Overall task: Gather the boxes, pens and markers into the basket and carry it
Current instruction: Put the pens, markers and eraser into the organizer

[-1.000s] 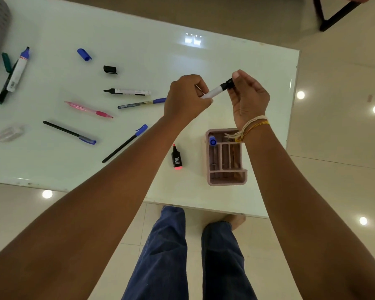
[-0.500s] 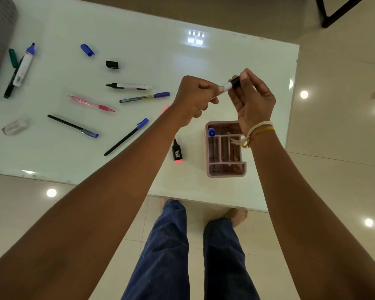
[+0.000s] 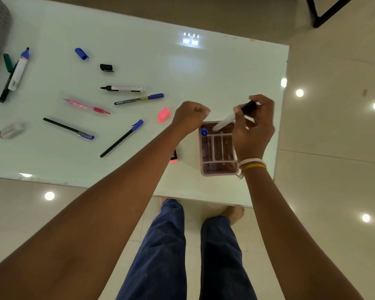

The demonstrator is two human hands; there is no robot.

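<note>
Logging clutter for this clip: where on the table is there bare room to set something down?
The far right of the table is bare, from the black cap across to the right edge, behind both hands. The near left strip, in front of the two black pens, is also free. Crowded: the left-centre spread of pens, and around the pink organizer, where the right hand lowers a marker.

Right hand [image 3: 256, 128] has a capped white marker [image 3: 234, 116] tilted down into the pink organizer [image 3: 218, 171] by the table's [image 3: 182, 68] right edge. Left hand [image 3: 189, 118] is just a fist beside it. Pens scattered toward the left edge.
</note>
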